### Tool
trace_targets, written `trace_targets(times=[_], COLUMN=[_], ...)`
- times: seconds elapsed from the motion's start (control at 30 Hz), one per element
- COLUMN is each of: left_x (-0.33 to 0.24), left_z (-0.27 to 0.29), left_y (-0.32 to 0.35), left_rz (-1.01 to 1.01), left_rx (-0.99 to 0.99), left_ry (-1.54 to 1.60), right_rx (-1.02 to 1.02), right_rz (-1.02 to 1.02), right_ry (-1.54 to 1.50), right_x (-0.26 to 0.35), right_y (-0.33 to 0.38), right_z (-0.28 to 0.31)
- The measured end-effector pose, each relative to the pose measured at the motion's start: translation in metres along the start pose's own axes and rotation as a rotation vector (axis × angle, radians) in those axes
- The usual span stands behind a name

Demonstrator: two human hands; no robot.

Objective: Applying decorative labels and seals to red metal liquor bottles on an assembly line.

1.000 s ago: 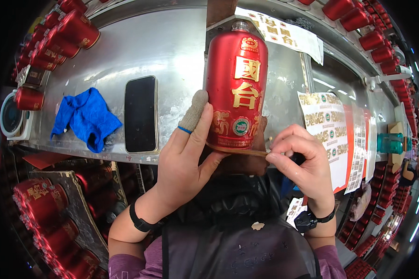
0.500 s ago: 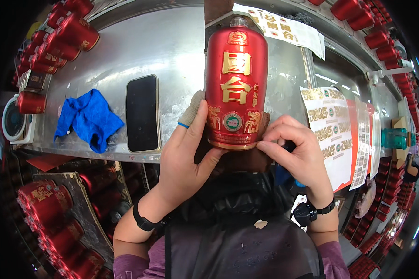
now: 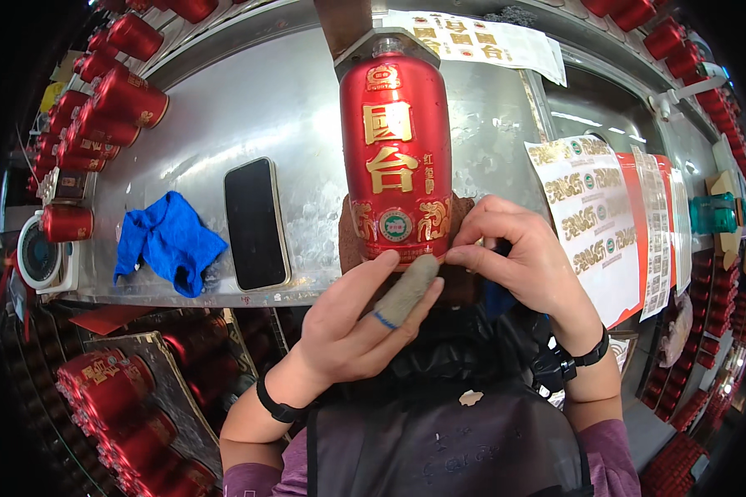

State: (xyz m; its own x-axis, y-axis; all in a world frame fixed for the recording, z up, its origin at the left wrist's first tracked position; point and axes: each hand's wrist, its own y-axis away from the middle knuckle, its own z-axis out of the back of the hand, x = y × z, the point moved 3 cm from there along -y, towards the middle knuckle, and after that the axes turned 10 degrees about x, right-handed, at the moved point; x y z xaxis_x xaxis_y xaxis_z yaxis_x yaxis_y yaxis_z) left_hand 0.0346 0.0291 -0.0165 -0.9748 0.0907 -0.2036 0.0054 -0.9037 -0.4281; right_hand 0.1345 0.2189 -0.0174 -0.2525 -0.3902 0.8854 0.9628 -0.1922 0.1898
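Note:
A glossy red bottle (image 3: 396, 166) with raised gold decorations lies neck-away at the middle, on a brown rest (image 3: 350, 236). A round green-and-white emblem (image 3: 395, 224) and gold dragon-like figures sit on its lower front. My left hand (image 3: 360, 315) has its fingers stretched out against the bottle's base edge; a grey finger cot (image 3: 408, 290) with a blue rim covers one finger. At the lower right of the bottle, my right hand (image 3: 514, 253) has thumb and forefinger closed in a pinch. Whatever the pinch holds is too small to make out.
Left on the metal bench (image 3: 307, 108) lie a black phone (image 3: 257, 224) and a blue cloth (image 3: 170, 243). Gold sticker sheets (image 3: 588, 224) spread at right, with another sheet (image 3: 489, 41) behind the bottle. Red bottles (image 3: 128, 95) crowd the far left; a scale (image 3: 40, 257) stands nearby.
My left hand has gone from the bottle's left side to its base edge, its cot-covered finger now in front. My right hand keeps its pinch at the lower right. The view has shifted slightly.

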Motion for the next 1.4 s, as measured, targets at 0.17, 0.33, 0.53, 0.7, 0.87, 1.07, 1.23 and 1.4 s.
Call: trace_targets(times=[0.17,0.33,0.53,0.7,0.87,1.07,1.23,1.4], left_x=[0.001,0.020,0.023,0.028,0.031,0.032,0.027,0.026], left_z=[-0.006,0.000,0.001,0.000,-0.004,-0.005,0.002,0.003], left_y=[-0.018,-0.028,-0.020,-0.008,0.000,-0.003,-0.010,-0.012], left_rz=[0.105,0.296,0.334,0.415,0.453,0.425,0.391,0.387], left_rx=[0.093,0.099,0.046,0.037,0.028,-0.014,-0.021,-0.011], left_ry=[0.114,0.154,0.198,0.325,0.384,0.330,0.226,0.266], right_rx=[0.053,0.080,0.072,0.098,0.089,0.042,0.000,-0.054], right_rz=[-0.020,-0.051,-0.033,-0.095,-0.091,-0.029,-0.036,-0.030], right_ry=[-0.009,-0.110,-0.077,-0.051,-0.069,-0.135,-0.106,-0.048], right_x=[0.000,0.006,0.006,0.007,0.013,0.041,0.056,0.046], right_y=[0.003,0.010,0.015,0.014,0.016,0.024,0.032,0.037], right_z=[0.003,0.012,0.016,0.017,0.018,0.021,0.023,0.029])
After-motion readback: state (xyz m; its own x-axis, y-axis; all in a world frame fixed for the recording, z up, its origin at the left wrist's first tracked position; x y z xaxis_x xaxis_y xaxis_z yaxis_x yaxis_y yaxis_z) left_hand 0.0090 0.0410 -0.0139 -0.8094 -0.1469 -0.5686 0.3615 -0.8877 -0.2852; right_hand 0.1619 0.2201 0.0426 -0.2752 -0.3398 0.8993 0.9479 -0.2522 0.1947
